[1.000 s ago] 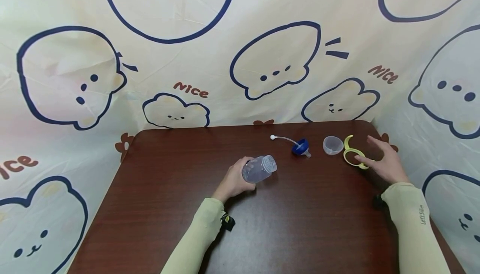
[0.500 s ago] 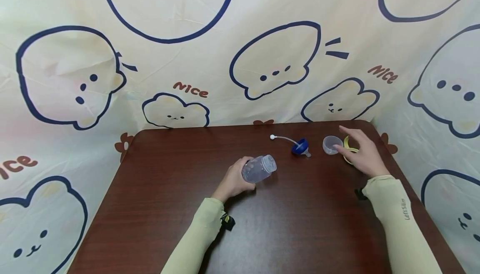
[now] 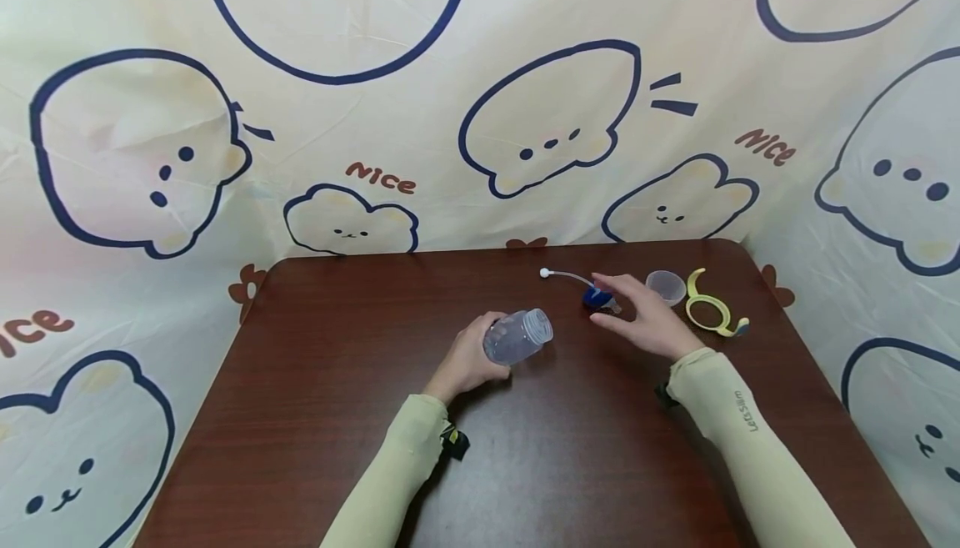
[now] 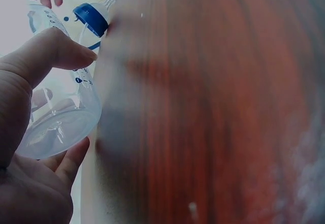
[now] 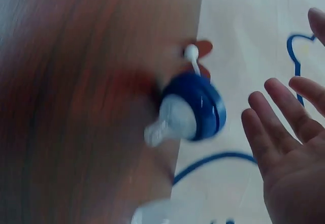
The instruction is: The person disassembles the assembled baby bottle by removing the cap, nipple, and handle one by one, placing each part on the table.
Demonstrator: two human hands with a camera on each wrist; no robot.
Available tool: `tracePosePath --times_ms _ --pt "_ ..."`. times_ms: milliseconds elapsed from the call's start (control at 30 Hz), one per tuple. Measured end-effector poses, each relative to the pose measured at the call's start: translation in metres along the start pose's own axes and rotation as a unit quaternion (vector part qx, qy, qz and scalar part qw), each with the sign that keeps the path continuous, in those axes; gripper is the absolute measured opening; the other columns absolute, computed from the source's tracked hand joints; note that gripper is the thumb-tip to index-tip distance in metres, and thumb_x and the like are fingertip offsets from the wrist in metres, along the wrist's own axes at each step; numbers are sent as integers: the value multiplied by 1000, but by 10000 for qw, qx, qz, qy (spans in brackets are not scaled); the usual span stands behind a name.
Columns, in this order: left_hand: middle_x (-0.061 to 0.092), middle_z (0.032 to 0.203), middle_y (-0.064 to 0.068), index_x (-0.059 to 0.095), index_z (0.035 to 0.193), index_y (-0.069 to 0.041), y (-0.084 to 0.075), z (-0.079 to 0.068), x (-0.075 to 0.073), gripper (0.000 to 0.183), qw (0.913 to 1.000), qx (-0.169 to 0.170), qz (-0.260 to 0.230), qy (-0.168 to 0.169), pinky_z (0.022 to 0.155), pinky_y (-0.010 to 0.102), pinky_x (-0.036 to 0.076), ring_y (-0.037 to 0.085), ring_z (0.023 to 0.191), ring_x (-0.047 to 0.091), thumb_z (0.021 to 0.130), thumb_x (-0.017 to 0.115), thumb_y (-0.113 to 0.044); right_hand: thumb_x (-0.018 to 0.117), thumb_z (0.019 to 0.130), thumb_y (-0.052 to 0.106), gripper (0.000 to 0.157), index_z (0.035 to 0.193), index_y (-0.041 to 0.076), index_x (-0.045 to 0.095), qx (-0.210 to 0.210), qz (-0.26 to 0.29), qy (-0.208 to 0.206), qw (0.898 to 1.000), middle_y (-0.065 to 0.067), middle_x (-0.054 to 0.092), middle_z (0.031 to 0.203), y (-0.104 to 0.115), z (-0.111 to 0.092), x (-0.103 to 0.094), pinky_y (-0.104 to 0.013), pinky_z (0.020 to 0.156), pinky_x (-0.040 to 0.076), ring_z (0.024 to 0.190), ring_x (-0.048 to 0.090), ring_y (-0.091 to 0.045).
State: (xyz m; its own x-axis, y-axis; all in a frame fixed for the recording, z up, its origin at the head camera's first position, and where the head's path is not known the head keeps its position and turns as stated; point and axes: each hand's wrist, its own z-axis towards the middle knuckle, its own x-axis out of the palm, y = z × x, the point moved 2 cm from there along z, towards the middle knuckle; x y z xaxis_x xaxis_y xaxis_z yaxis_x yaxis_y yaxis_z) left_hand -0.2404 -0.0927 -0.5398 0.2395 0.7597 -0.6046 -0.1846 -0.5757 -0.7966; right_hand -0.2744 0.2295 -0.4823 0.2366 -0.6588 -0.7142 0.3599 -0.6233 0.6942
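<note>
My left hand (image 3: 468,362) grips a clear baby bottle (image 3: 517,338), tilted, its uncapped threaded neck pointing to the right. In the left wrist view the thumb lies across the side of the bottle (image 4: 61,127), which shows printed marks. My right hand (image 3: 648,314) hovers with fingers spread beside a blue bottle collar with a clear nipple (image 3: 597,298). From that collar a thin straw with a white weighted end (image 3: 545,273) reaches left. The right wrist view shows a gap between the fingers and the blue collar (image 5: 205,107); the palm holds nothing.
A clear dome cap (image 3: 666,286) lies just behind the right hand. To its right is a yellow ring-shaped handle piece (image 3: 708,312) with two curved arms. These rest on a dark brown table (image 3: 360,348), backed by a printed cloth (image 3: 435,139).
My right hand has moved left from over the yellow handle piece, past the dome cap, to the blue collar. The left hand and bottle have stayed in place.
</note>
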Motion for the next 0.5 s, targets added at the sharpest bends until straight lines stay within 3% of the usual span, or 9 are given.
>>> tracePosePath --times_ms 333,500 --pt "63 125 4 55 139 -20 1 1 0 86 9999 79 124 -31 93 46 51 24 109 60 61 91 -11 76 91 46 81 159 20 40 182 278 923 9952 -9 56 151 21 13 42 -57 110 46 138 54 -32" --pt "63 126 4 55 140 -18 1 1 0 87 9999 70 102 -27 94 46 50 24 110 59 61 92 -12 78 91 43 79 157 20 42 96 395 1096 9931 -5 59 146 27 18 59 -51 107 50 130 60 -27"
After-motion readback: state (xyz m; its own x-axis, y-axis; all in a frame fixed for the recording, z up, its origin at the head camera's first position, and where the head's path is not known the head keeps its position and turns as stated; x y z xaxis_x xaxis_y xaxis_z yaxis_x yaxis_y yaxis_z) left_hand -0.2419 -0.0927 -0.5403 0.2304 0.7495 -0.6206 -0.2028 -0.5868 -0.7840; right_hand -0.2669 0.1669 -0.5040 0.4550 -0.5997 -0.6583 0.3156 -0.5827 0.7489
